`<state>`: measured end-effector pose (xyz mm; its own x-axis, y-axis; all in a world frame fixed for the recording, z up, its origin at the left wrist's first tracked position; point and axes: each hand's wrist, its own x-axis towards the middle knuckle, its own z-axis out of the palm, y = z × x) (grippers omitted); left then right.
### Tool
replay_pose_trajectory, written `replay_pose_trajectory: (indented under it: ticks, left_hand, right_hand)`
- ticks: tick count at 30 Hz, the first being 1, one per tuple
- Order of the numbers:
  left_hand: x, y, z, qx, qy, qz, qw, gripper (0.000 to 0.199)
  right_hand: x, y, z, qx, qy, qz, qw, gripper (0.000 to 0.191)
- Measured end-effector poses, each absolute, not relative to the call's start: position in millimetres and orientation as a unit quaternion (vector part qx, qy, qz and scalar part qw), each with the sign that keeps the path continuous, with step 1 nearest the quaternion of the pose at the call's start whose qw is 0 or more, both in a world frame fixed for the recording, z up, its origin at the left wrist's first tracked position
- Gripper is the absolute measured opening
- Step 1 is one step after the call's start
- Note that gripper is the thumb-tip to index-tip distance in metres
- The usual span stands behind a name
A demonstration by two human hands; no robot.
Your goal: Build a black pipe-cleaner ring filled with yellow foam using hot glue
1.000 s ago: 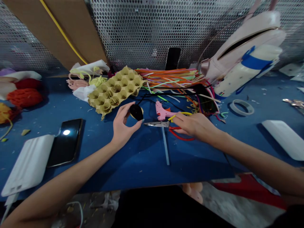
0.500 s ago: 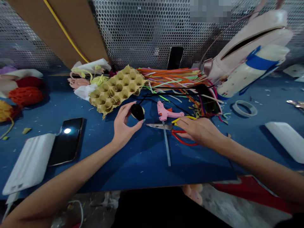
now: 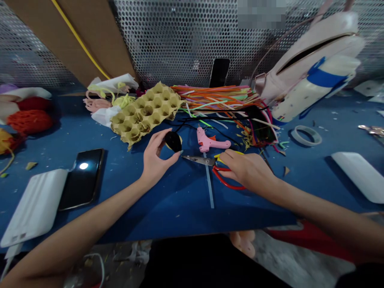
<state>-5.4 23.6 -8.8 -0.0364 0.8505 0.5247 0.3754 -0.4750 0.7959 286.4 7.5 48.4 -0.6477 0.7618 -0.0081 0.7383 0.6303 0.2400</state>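
Note:
Between its thumb and fingers, my left hand [image 3: 157, 157] pinches a small rounded black piece [image 3: 173, 141] with a pale yellowish edge. Dark thin strands run from behind that piece toward the back of the table. My right hand [image 3: 246, 168] is wrapped round the handles of a pair of scissors [image 3: 199, 160], one loop red and the other yellow. The closed-looking blades point left, with their tip close to my left thumb. Just beyond the scissors lies a pink glue gun [image 3: 210, 141], and a clear glue stick [image 3: 209, 188] extends from it under the blades.
An egg carton [image 3: 147, 112] and many coloured pipe cleaners [image 3: 216, 98] lie at the back. To the left are a phone [image 3: 82, 180] and a white power bank [image 3: 36, 208]. A tape roll [image 3: 306, 136], a bottle [image 3: 315, 90] and a white box-like object [image 3: 358, 176] are on the right.
The scissors have tilted, their handles now lower and slightly left, as my right hand shifted left. My left hand still holds the black piece in nearly the same spot.

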Motion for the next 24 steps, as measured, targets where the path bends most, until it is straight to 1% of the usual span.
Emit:
replay_pose_trajectory:
  ticks: [7, 13, 19, 24]
  left_hand:
    - [-7.4, 26.6, -13.2, 0.668, 0.457, 0.552, 0.200, 0.059]
    - [-8.3, 26.0, -11.2, 0.669, 0.470, 0.544, 0.186, 0.059]
    - [-10.1, 24.8, -9.7, 0.657, 0.466, 0.560, 0.194, 0.059]
    - [-10.2, 27.2, -10.2, 0.649, 0.457, 0.575, 0.197, 0.060]
  right_hand:
    - [278.7, -3.0, 45.2, 0.464, 0.880, 0.076, 0.064, 0.028]
    - [261.2, -2.6, 47.8, 0.477, 0.875, 0.037, 0.071, 0.025]
    - [271.5, 4.1, 49.1, 0.467, 0.880, 0.083, 0.030, 0.028]
    - [294.9, 4.1, 47.2, 0.474, 0.877, 0.078, -0.010, 0.029]
